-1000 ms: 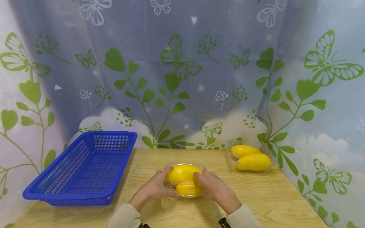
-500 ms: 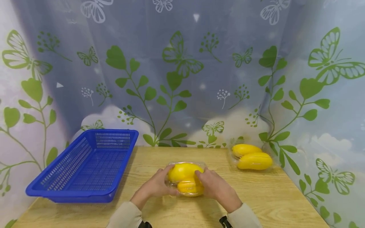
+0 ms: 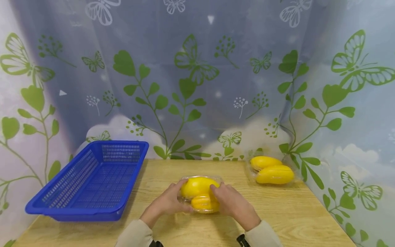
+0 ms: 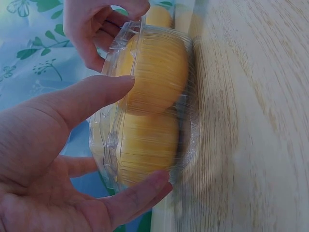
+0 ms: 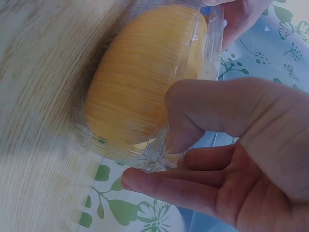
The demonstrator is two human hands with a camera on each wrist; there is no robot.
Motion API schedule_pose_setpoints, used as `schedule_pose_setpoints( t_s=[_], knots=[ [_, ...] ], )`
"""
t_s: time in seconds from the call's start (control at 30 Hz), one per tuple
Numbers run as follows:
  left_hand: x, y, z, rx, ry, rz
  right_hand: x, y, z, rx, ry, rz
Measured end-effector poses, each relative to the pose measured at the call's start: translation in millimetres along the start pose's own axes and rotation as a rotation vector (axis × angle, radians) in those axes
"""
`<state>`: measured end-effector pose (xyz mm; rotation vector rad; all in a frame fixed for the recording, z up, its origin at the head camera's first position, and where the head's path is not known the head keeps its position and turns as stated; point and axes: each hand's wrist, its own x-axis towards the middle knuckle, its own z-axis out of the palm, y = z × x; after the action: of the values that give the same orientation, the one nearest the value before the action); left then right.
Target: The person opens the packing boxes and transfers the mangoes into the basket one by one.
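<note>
Head view: I'm seeing almost nothing changing over the past second; the left hand [image 3: 170, 200] and right hand [image 3: 232, 203] are still holding a clear box [image 4: 190, 121] of yellow fruit [image 3: 197, 186] at the table [image 3: 265, 216], so work seems to be pausing there. The left is curving around one end. Only the right wrist view is showing the right's bent thumb [image 5: 188, 111] pinching the edge against fingers [image 5: 169, 186].

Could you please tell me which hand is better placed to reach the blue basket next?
Probably the left hand: it grips the side of the clear container facing the blue basket; the right hand grips the opposite side, farther away.
</note>
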<state>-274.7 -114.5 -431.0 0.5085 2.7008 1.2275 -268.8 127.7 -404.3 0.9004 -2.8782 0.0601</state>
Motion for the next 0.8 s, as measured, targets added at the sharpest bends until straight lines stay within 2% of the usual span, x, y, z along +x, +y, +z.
schedule_pose_setpoints(
  t_s=[0.43, 0.8],
  knots=[
    [1.1, 2.8, -1.7, 0.001, -0.011, -0.006, -0.7, -2.7, -2.4, -0.007, -0.021, 0.038],
    [1.2, 0.7, -0.5, 0.002, -0.011, -0.002, 0.1, -0.5, -0.4, -0.033, -0.018, 0.017]
  ],
)
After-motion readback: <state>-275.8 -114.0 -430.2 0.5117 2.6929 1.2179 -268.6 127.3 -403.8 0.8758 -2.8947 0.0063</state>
